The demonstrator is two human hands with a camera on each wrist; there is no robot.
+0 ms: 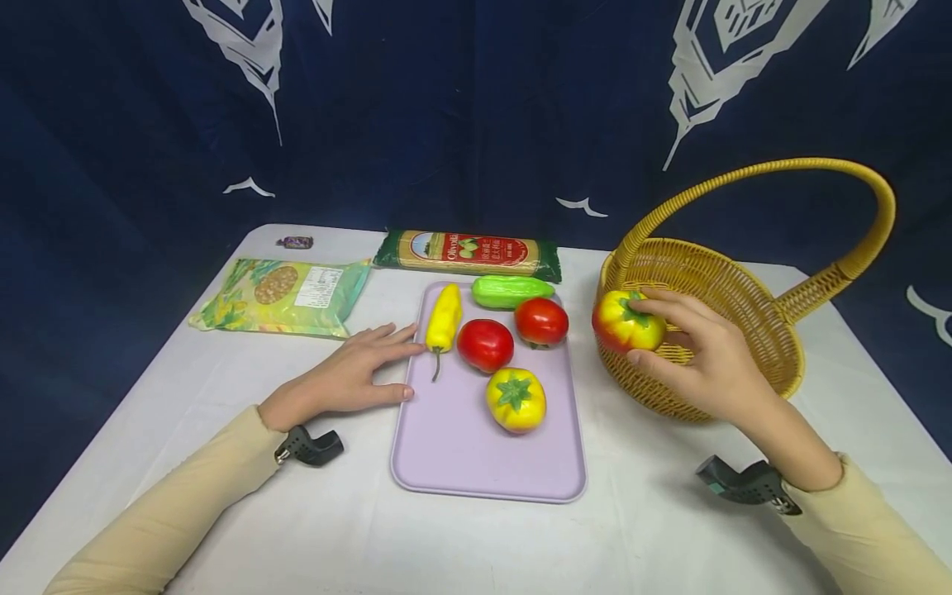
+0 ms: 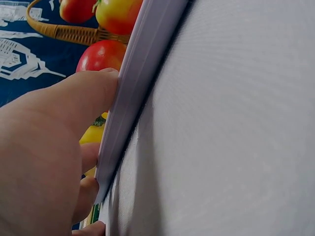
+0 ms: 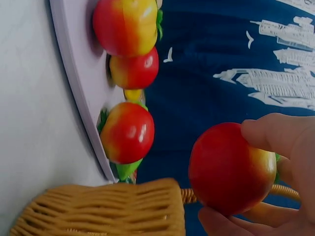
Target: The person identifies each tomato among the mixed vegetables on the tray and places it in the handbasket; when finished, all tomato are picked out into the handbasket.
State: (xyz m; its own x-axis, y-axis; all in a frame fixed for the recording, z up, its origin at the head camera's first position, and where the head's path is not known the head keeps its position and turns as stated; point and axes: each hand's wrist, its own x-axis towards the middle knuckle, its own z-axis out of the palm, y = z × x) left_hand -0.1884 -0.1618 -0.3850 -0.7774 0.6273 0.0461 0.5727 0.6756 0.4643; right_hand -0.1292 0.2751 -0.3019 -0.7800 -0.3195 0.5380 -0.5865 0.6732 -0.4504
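Observation:
My right hand (image 1: pixel 706 359) pinches a red-and-yellow tomato (image 1: pixel 621 322) between thumb and fingers, at the near-left rim of the wicker basket (image 1: pixel 635 384). In the right wrist view the tomato (image 3: pixel 229 169) shows its red side, with the basket wall (image 3: pixel 108 209) below and to the left. My left hand (image 1: pixel 353 372) rests at the left edge of the lilac tray (image 1: pixel 476 467), fingers extended and thumb against the rim (image 2: pixel 125 81). On the tray lie a yellow pepper (image 1: pixel 444 318), a green cucumber (image 1: pixel 513 291), two red tomatoes (image 1: pixel 486 345) and a yellow-topped tomato (image 1: pixel 516 401).
A green-and-yellow food packet (image 1: pixel 286 296) lies left of the tray, and a pasta packet (image 1: pixel 468 252) lies behind it. Far back left is a small purple item (image 1: pixel 295 242). The basket's tall handle (image 1: pixel 788 165) arches up at the right. A dark blue curtain (image 1: pixel 476 124) hangs behind the table.

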